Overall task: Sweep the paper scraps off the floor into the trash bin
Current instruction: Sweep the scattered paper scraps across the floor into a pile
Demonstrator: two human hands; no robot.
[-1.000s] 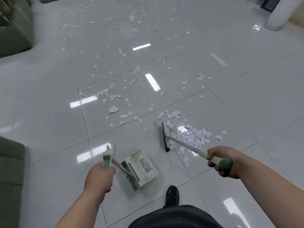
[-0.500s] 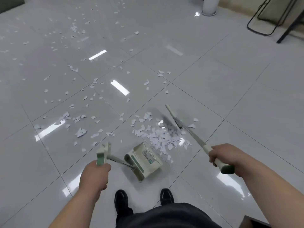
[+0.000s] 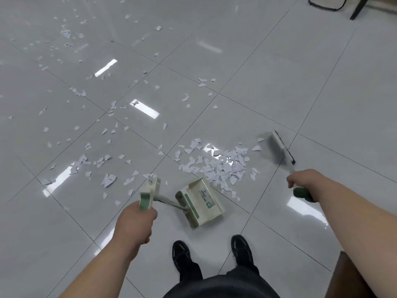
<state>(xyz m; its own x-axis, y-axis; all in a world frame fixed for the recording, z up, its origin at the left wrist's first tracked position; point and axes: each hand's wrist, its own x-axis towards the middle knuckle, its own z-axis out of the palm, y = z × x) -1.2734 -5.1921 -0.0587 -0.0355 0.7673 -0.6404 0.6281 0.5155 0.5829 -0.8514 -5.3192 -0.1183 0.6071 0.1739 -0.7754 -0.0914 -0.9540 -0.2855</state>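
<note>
Head view: within the last second the broom (image 3: 281, 148) has crossed from the left of the scrap heap (image 3: 223, 164) to its right edge, its head blurred. I judge the next stroke can push the heap toward the dustpan (image 3: 199, 203) just beside it. The right hand (image 3: 305, 181) curls its fingers round the broom handle, and the left hand (image 3: 134, 222) grips the dustpan handle. No trash bin shows. Loose scraps litter the glossy grey tiled floor (image 3: 257, 61), and dark chair legs (image 3: 326, 5) stand far off.

Left hand (image 3: 134, 222) grips the dustpan handle (image 3: 145, 197) low and central; right hand (image 3: 305, 179) (arm stretched forward) grips the broom handle (image 3: 302, 193)
</note>
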